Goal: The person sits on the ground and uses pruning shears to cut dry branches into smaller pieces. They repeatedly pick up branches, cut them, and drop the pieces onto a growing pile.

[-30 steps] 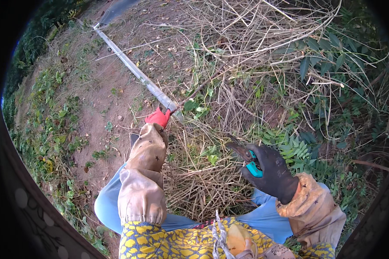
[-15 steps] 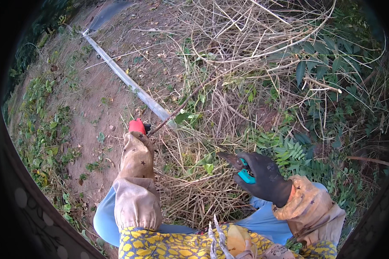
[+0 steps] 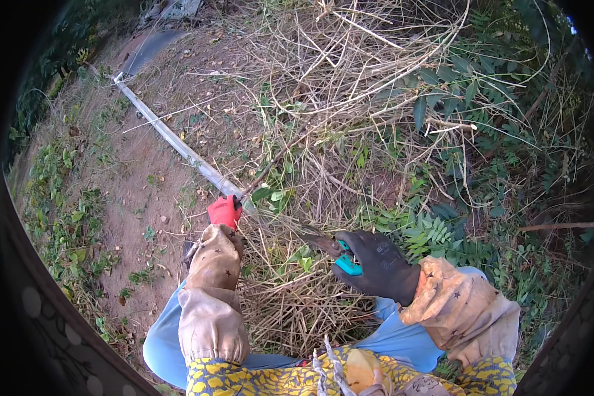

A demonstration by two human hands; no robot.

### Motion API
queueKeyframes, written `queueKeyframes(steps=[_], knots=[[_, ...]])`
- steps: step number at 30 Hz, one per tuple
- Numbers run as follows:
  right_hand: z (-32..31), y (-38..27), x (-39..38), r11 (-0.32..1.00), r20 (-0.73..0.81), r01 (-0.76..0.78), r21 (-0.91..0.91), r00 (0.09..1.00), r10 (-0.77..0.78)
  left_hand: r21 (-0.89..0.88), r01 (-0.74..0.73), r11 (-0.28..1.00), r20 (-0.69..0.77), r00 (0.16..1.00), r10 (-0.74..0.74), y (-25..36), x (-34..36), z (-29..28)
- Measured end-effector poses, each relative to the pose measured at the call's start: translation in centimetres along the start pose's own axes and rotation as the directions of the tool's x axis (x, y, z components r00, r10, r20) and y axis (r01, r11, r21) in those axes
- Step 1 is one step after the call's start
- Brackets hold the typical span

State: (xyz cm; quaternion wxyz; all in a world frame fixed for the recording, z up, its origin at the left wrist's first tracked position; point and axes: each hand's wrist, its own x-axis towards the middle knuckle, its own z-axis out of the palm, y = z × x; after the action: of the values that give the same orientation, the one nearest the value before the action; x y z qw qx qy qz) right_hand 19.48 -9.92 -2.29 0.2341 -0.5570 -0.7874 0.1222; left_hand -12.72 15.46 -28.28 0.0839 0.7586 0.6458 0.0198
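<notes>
My left hand [image 3: 224, 212], in a red glove with black on the finger side, is closed around the near end of a thin brown branch [image 3: 270, 169]. The branch runs away to the upper right into a tangle of dry stems. To the right, my right hand [image 3: 383, 265] wears a dark grey glove and grips pruning shears [image 3: 348, 265] with teal handles. The dark blades point left toward the branch's near end but stay apart from it; whether they are parted is too blurred to tell. Below and between both hands lies a pile of short cut sticks [image 3: 303, 310].
A long pale metal pole [image 3: 175, 140] lies on brown soil from the upper left toward my left hand. A heap of dry brush [image 3: 369, 56] fills the top. Leafy green plants [image 3: 424, 236] grow at the right, and low weeds [image 3: 63, 218] at the left.
The right hand with the shears has moved left, closer to the left hand. My left hand has shifted slightly right and turned, still holding the branch. The view has tilted a little.
</notes>
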Motion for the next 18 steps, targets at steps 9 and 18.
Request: queueKeyframes(steps=[9, 18], knots=[[0.0, 0.9, -0.8, 0.998, 0.031, -0.049, -0.037, 0.998, 0.05, 0.319, -0.109, 0.941, -0.359, 0.905, 0.227, -8.8, -1.7, -17.4], [0.1, 0.2, -1.0, 0.995, 0.022, -0.082, -0.058, 0.996, 0.083, 0.368, 0.117, 0.922, -0.362, 0.932, 0.026, -18.1, -24.3, -32.5]])
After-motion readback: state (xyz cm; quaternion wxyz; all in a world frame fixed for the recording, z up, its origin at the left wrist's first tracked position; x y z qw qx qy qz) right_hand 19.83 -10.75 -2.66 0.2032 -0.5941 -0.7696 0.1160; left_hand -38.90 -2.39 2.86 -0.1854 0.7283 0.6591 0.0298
